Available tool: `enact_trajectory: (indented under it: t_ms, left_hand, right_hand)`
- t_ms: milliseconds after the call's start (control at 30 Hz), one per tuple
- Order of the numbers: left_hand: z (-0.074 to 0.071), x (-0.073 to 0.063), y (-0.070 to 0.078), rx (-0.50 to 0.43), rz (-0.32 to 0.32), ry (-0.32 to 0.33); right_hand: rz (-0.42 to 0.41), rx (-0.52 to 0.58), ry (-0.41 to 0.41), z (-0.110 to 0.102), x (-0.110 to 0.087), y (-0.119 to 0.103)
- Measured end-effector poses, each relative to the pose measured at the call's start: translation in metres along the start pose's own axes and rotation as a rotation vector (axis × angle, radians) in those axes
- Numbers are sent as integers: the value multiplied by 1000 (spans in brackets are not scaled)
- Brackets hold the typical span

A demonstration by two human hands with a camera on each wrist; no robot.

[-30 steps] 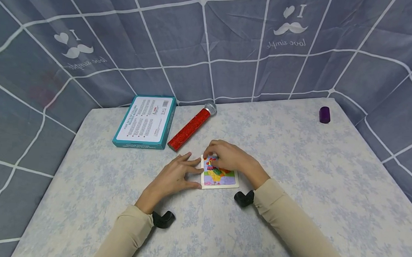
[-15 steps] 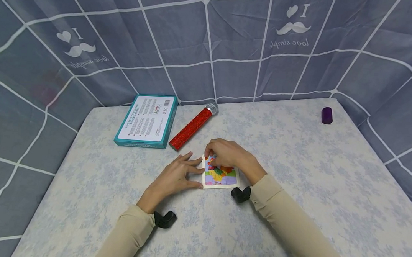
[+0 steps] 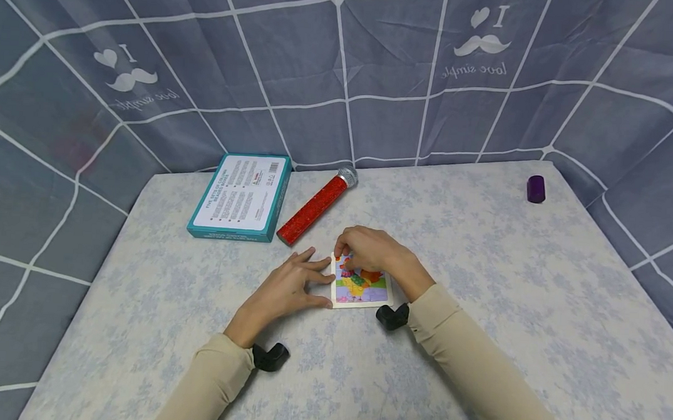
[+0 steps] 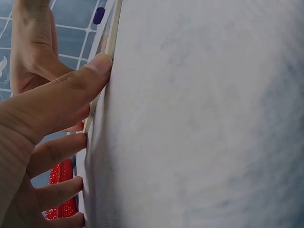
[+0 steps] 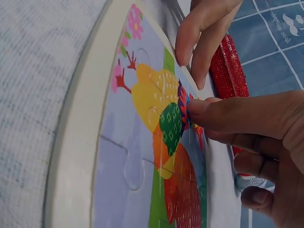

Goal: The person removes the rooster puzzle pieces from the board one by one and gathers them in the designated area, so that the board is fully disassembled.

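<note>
A small rooster jigsaw puzzle (image 3: 361,294) in a pale frame lies flat on the table. My left hand (image 3: 285,287) is beside it, fingers spread, with thumb and fingertips at the frame's left edge. In the left wrist view, the left thumb (image 4: 83,85) rests against that edge. My right hand (image 3: 371,249) is bent over the puzzle's upper left corner, thumb and index finger on a puzzle piece by the rooster's head. The right wrist view shows the right thumb (image 5: 237,114) on the picture by the rooster's neck; the fingertips partly hide that corner.
Behind the hands lie a red glitter microphone (image 3: 314,209) with a silver head and a teal-edged box (image 3: 238,193) with printed text. A purple cylinder (image 3: 536,189) stands at the far right. A grey-blue gridded curtain (image 3: 388,62) borders the table's back and sides.
The head view has shifted slightly. My right wrist has tilted a little while its fingertips stay at the upper left corner; the left hand keeps its place at the frame.
</note>
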State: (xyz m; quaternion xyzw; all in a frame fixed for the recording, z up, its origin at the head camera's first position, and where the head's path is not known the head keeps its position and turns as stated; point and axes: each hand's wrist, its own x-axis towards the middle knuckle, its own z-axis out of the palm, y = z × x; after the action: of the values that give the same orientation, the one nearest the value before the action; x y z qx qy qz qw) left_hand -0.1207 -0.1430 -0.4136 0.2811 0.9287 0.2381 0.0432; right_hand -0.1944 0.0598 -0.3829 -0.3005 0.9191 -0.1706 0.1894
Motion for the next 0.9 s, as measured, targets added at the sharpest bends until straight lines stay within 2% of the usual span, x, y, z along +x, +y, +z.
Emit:
enact_trajectory:
  t_ms: [267,467,767,900]
  left_hand:
    - [-1,1,2,-5,-25,-32]
    - [-1,2,2,-10,-19,-26]
    - [-1,2,2,-14,-31,-31]
    - [-1,3,2,-14,-32,-34]
  right_hand:
    - [6,72,-32,-1,3,2]
    - [-19,112,-51,-1,2,3]
    - [-103,114,-42,1,1,6]
    - [-97,50,-11,2,-1,5]
